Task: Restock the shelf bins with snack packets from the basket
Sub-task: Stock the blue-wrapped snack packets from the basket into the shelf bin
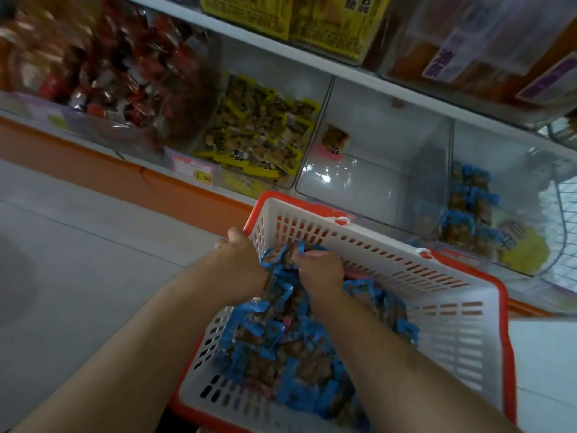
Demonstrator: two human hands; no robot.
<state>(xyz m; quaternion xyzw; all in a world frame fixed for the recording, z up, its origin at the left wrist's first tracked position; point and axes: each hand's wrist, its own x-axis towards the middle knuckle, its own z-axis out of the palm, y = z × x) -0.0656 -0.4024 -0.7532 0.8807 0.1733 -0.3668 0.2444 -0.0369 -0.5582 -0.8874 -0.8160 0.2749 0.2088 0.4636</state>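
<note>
Blue-edged snack packets [299,348] fill the white basket [452,310] with its orange-red rim, heaped from its middle toward six o'clock in the head view. Both hands are down in the pile at the basket's far-left corner. The left hand [242,260] has its fingers curled round a bunch of packets beside the basket wall; the right hand [321,267] is likewise clenched on packets, fingertips buried among them, so exactly how many each one holds cannot be told.

The step in hand looks like gathering a double handful. Done well, it means squeezing the bunch from both sides so the slippery wrappers do not spill, lifting clear of the rim, then carrying it toward two o'clock, where the clear bin [499,195] already holding matching blue packets [471,210] stands. The nearly bare bin [374,164] at one o'clock holds a single different packet, so it is likely the wrong target.

Each packet looks small and flat, brown contents showing between blue sealed ends, glossy and loose.
</note>
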